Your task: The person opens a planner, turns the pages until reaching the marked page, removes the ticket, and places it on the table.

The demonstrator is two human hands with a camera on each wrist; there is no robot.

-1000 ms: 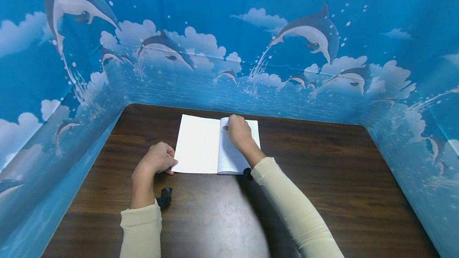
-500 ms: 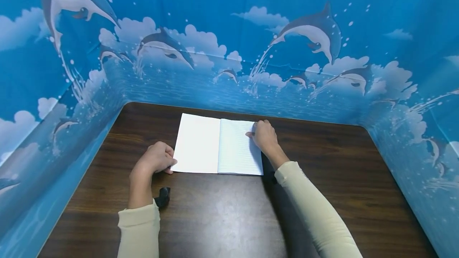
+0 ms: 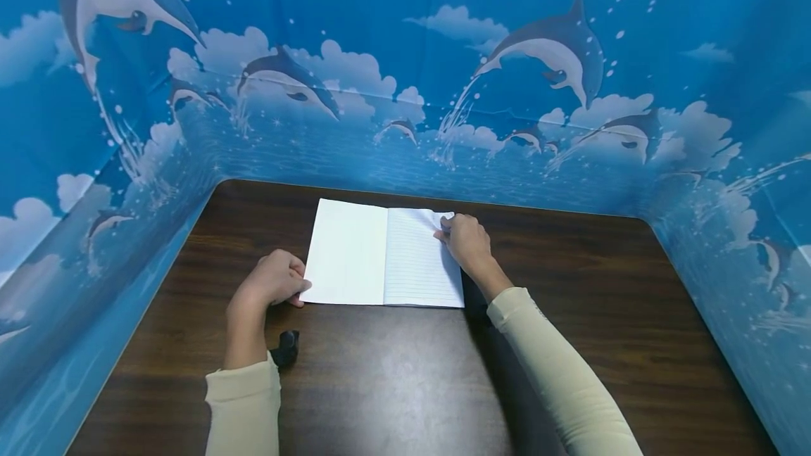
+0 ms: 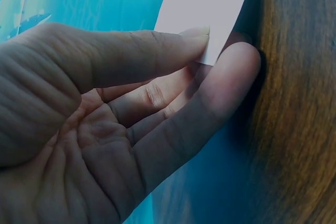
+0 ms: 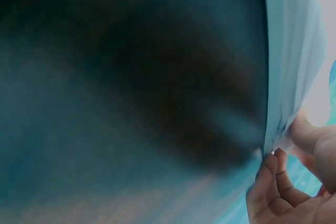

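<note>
An open notebook [image 3: 351, 252] lies on the brown table, its left side plain white and its right page [image 3: 418, 259] ruled. My left hand [image 3: 275, 279] pinches the lower left corner of the notebook; in the left wrist view the thumb [image 4: 178, 45] lies on the white sheet [image 4: 205, 3], fingers behind it. At the upper right edge my right hand [image 3: 467, 239] grips the notebook. In the right wrist view the thumb [image 5: 304, 136] presses the stacked pages [image 5: 286, 51] and curled fingers [image 5: 268, 182] are on the other side. The page buckles slightly by that thumb.
A dark wood-grain table [image 3: 570, 301] carries the notebook near its far edge. Around it hangs a blue curtain [image 3: 380, 55] printed with dolphins and clouds. A small black device [image 3: 286, 349] sits at the left wrist.
My right hand has moved rightward from the top of the ruled page to the notebook's right edge and grips there. My left hand keeps its pinch on the corner.
</note>
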